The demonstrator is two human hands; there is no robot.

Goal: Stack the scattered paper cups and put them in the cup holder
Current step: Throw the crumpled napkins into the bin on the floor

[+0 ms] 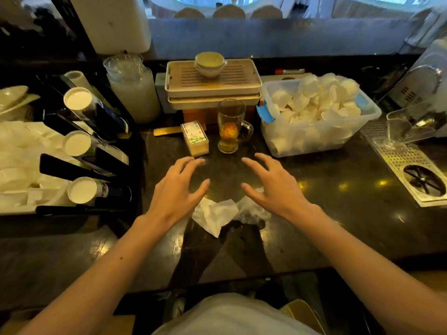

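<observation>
Two hands [223, 187] spread empty, cups [316, 97] jumbled, indistinct

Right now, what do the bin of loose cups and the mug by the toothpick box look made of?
Bin: translucent plastic by the look, cups showing through its wall, blue clip latch. Cups: matte white, likely paper. Mug: clear glass, glossy, amber drink visible inside.

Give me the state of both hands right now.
Left hand: open, fingers spread, holding nothing, over the dark stone counter.
Right hand: open, fingers spread, holding nothing.
</observation>
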